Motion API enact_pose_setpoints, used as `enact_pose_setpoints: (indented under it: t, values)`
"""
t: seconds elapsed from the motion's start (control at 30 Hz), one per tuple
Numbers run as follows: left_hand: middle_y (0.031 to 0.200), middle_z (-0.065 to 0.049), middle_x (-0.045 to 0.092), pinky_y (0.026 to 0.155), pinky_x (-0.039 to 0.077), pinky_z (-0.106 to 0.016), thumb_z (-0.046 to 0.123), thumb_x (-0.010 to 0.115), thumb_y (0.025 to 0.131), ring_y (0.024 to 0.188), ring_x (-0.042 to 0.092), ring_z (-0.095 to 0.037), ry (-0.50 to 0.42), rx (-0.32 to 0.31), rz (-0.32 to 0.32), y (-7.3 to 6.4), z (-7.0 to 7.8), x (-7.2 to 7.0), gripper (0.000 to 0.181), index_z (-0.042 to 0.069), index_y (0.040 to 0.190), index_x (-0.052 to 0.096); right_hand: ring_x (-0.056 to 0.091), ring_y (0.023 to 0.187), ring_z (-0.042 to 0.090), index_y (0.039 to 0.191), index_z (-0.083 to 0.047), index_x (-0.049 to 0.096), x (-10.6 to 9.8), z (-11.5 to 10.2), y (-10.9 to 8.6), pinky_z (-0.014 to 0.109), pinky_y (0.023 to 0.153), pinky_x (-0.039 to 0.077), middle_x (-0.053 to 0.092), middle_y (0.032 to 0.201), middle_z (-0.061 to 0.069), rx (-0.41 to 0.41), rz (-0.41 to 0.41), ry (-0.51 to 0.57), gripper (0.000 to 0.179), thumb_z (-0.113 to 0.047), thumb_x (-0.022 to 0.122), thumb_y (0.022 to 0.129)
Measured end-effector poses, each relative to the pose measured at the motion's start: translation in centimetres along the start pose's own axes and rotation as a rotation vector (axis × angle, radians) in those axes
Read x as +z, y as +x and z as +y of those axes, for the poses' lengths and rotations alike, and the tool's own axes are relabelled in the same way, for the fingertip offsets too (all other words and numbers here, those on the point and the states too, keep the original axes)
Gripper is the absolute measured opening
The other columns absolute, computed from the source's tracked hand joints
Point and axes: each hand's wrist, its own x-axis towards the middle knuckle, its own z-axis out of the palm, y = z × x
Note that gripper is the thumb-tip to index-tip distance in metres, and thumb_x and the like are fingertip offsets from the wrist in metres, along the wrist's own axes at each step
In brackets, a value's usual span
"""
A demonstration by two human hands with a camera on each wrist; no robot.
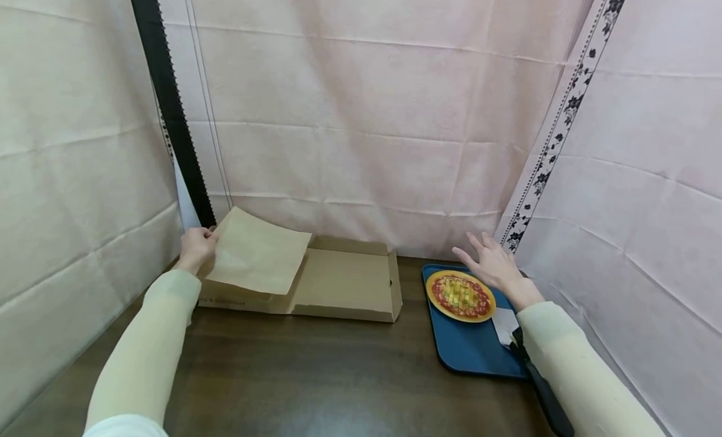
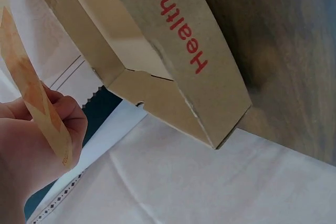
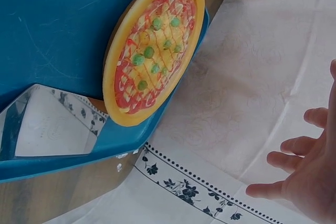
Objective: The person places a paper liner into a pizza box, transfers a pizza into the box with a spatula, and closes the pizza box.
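My left hand (image 1: 197,249) pinches the left edge of a sheet of brown paper (image 1: 259,249), raised above the left part of an open cardboard pizza box (image 1: 346,280). From the left wrist view the paper (image 2: 31,77) appears nearly edge-on by the curled fingers. Over the blue tray (image 1: 468,355) on the right, my right hand (image 1: 493,264) spreads its fingers and holds nothing. A toy-like pizza (image 1: 461,296) with a yellow rim lies on that tray. Beside it rests a metal pizza server (image 3: 58,124) with a black handle (image 1: 544,390), partly behind my right forearm.
Pale cloth (image 1: 361,111) hangs around the back and both sides of the brown table (image 1: 316,374). The box stands near the back cloth. Its front wall (image 2: 194,51) carries red lettering.
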Motion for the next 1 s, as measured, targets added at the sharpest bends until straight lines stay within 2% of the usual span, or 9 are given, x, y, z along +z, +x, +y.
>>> enact_pose_setpoints:
  t: [0.1,0.2,0.33,0.5,0.6,0.77,1.0]
  values:
    - [0.071,-0.014,0.06,0.066,0.044,-0.035,0.01,0.042,0.094,0.076,0.056,-0.033,0.008,-0.025,-0.002,-0.1,-0.5,-0.1,0.03,-0.005,0.077,0.061,0.016,0.141,0.055,0.154,-0.009,0.022,0.0,-0.2,0.1,0.077,0.104,0.012,0.012,0.157,0.033,-0.001,-0.004,-0.003,0.078,-0.062,0.034,0.097]
    - [0.068,-0.013,0.059,0.063,0.043,-0.032,0.01,0.043,0.093,0.075,0.056,-0.033,0.006,-0.027,0.011,-0.2,-0.9,-0.2,0.03,-0.005,0.075,0.062,0.017,0.141,0.055,0.154,-0.009,0.022,0.2,-0.3,0.1,0.078,0.104,0.012,0.013,0.157,0.032,0.003,-0.009,-0.012,0.079,-0.063,0.034,0.097]
    - [0.075,-0.019,0.061,0.067,0.045,-0.039,0.011,0.044,0.093,0.08,0.057,-0.038,0.008,-0.016,0.035,-0.2,-1.4,-0.4,0.029,-0.007,0.081,0.063,0.019,0.14,0.055,0.154,-0.009,0.023,0.4,-0.4,0.2,0.078,0.104,0.013,0.014,0.156,0.033,0.003,-0.007,-0.022,0.08,-0.064,0.033,0.097]
    - [0.087,-0.027,0.061,0.076,0.046,-0.048,0.012,0.042,0.095,0.086,0.056,-0.042,0.015,-0.04,0.029,-0.1,-1.8,-0.8,0.03,-0.009,0.087,0.062,0.02,0.14,0.055,0.153,-0.009,0.024,0.5,-0.5,0.2,0.077,0.104,0.014,0.015,0.156,0.033,-0.004,-0.002,-0.019,0.08,-0.064,0.033,0.097]
    - [0.092,-0.029,0.061,0.077,0.046,-0.048,0.013,0.041,0.096,0.088,0.056,-0.043,0.017,-0.042,0.025,-0.1,-1.9,-1.2,0.031,-0.009,0.09,0.062,0.02,0.14,0.055,0.153,-0.008,0.025,0.6,-0.6,0.3,0.078,0.104,0.014,0.016,0.156,0.033,-0.008,0.001,-0.023,0.08,-0.064,0.033,0.096]
    - [0.089,-0.028,0.061,0.072,0.045,-0.046,0.015,0.04,0.097,0.087,0.056,-0.041,0.027,-0.042,0.025,0.1,-1.6,-1.7,0.032,-0.008,0.089,0.061,0.02,0.14,0.055,0.153,-0.008,0.026,0.7,-0.5,0.2,0.079,0.103,0.012,0.016,0.156,0.033,0.0,-0.005,-0.026,0.08,-0.064,0.033,0.096]
    - [0.102,-0.031,0.06,0.077,0.046,-0.051,0.018,0.038,0.099,0.095,0.056,-0.045,0.042,-0.06,0.007,0.5,-1.4,-1.8,0.035,-0.008,0.099,0.061,0.018,0.141,0.056,0.153,-0.008,0.026,0.7,-0.5,0.2,0.08,0.102,0.01,0.015,0.156,0.033,0.009,-0.012,-0.007,0.079,-0.064,0.034,0.097]
